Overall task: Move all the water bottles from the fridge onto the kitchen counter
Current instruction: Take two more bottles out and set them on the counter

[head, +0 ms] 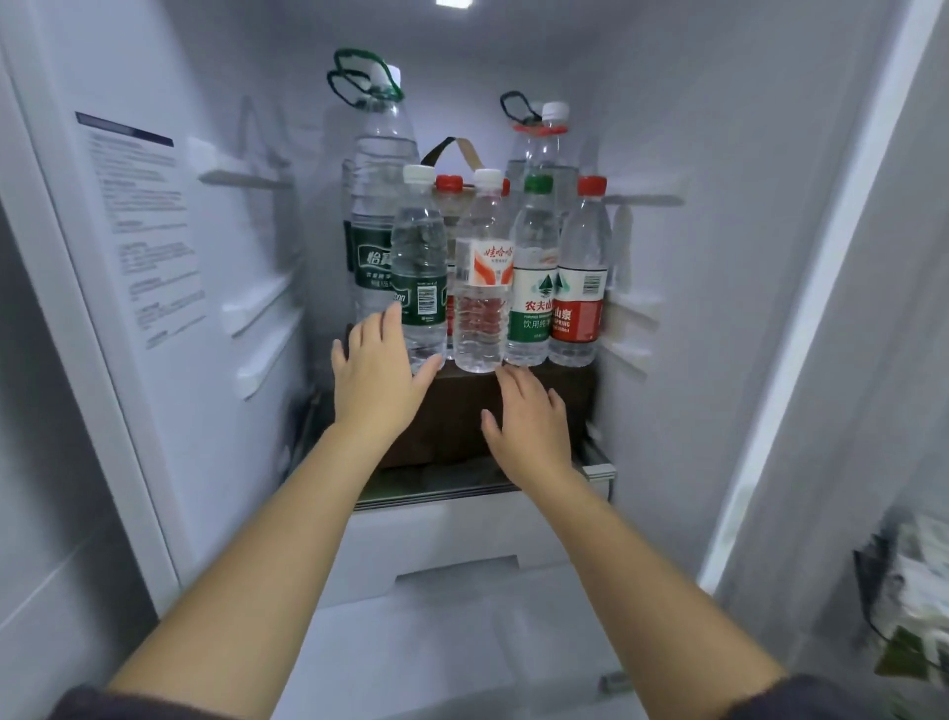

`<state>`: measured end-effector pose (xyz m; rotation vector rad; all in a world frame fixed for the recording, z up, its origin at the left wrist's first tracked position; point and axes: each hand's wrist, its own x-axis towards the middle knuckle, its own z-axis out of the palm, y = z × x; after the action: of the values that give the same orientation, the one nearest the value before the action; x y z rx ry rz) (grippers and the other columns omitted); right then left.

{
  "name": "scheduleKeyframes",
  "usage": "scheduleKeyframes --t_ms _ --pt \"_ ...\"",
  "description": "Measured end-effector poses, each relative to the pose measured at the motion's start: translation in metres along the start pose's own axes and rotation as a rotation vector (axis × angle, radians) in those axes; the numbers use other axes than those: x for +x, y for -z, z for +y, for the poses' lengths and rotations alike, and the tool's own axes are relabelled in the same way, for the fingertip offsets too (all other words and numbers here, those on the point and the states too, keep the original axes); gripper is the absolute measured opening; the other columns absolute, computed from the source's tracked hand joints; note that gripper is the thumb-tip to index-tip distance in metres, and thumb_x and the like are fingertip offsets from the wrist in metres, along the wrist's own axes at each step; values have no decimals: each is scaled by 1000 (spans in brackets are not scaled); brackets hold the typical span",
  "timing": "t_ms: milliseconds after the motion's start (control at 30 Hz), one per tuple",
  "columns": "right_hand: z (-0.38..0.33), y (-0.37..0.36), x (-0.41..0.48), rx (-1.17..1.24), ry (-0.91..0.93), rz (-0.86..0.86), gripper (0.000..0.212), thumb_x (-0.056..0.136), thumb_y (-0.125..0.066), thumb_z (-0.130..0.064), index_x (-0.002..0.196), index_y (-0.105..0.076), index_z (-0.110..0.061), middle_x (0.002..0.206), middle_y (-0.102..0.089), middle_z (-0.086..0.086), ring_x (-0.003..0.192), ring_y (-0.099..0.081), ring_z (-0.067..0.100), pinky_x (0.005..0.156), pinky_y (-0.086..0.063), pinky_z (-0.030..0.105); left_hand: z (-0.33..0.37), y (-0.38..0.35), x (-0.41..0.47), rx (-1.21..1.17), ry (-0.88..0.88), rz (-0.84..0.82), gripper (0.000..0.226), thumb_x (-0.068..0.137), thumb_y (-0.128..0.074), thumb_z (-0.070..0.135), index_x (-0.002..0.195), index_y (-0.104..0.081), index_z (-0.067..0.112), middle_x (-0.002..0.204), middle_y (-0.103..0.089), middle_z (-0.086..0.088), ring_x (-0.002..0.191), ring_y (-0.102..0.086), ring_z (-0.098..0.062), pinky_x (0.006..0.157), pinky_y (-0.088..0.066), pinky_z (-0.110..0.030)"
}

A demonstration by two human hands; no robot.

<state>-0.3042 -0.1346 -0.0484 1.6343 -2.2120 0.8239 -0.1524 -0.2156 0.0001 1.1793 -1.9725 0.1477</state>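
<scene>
**A:** Spotted the water bottles (534, 288) anywhere?

**B:** Yep, stood upright on a dark box (454, 411) inside the fridge (693, 308). Left grip (377, 375) released, just beside the green-label bottle (418, 277). Right grip (529, 426) released too, hovered below.

A ceiling light (454, 2) shone on white walls (719, 257); a printed label (138, 226) hung left, a white drawer (452, 539) sat near.

4 small bottles (493, 277) in row before 2 big bottles (380, 205).
</scene>
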Motion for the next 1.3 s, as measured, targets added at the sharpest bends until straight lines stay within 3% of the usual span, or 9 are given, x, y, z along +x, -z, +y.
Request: scheduleKeyframes --t_ms 300,467,633,733,833,933,1100,1233,1300 --pt "7 -2 5 -3 51 43 54 96 -50 -19 148 -37 -20 152 -38 -3 142 -29 13 113 -28 38 17 -8 46 -480 268 1 90 83 -69 47 149 -21 8 144 -40 -13 129 -44 -29 101 -44 -44" --pt "7 -1 6 15 40 34 54 96 -49 -17 148 -37 -20 153 -37 -4 143 -29 13 114 -29 39 19 -10 56 -450 286 -9 76 80 -72 43 135 -37 5 130 -46 -14 116 -52 -31 94 -48 -45" --pt "5 1 6 16 31 21 53 97 -48 -16 148 -37 -19 152 -37 -3 142 -29 14 112 -30 37 1 6 52 -409 242 -5 68 79 -72 45 127 -40 8 119 -50 -10 105 -53 -26 81 -47 -38" --pt "2 4 7 8 26 13 50 97 -47 -17 147 -39 -18 150 -40 -3 139 -33 15 108 -33 36 -13 16 50 -423 218 -63 62 80 -70 45 120 -36 10 108 -57 -5 95 -58 -25 79 -53 -41" --pt "-2 15 14 -10 12 -68 48 98 -46 -21 146 -41 -16 147 -43 0 135 -39 19 106 -37 38 -15 19 49 -441 171 -178 62 88 -65 40 125 -28 7 109 -54 -5 93 -57 -23 77 -51 -39" --pt "-9 35 23 165 -53 -142 44 97 -50 -22 140 -49 -13 143 -48 4 127 -49 22 101 -44 37 -13 14 48 -424 158 -194 58 92 -62 37 125 -26 5 114 -54 -12 92 -58 -26 72 -47 -38" --pt "-38 85 64 446 -63 194 42 95 -57 -22 135 -49 -16 134 -50 1 116 -52 13 87 -42 23 -15 9 47 -440 156 -178 56 92 -61 37 123 -26 5 122 -51 -18 98 -57 -30 77 -49 -41" --pt "-64 117 107 579 -55 258 56 94 -60 -19 144 -36 -14 139 -47 4 84 -55 4 76 -48 21 -14 10 48 -437 152 -171 53 92 -62 35 121 -27 7 121 -51 -18 97 -58 -29 74 -49 -40" --pt "-71 123 123 602 -64 265 55 94 -59 -17 144 -35 -13 129 -53 4 85 -59 11 70 -51 25 -14 10 47 -435 148 -164 54 92 -62 35 122 -28 6 122 -50 -17 96 -57 -27 76 -49 -38"
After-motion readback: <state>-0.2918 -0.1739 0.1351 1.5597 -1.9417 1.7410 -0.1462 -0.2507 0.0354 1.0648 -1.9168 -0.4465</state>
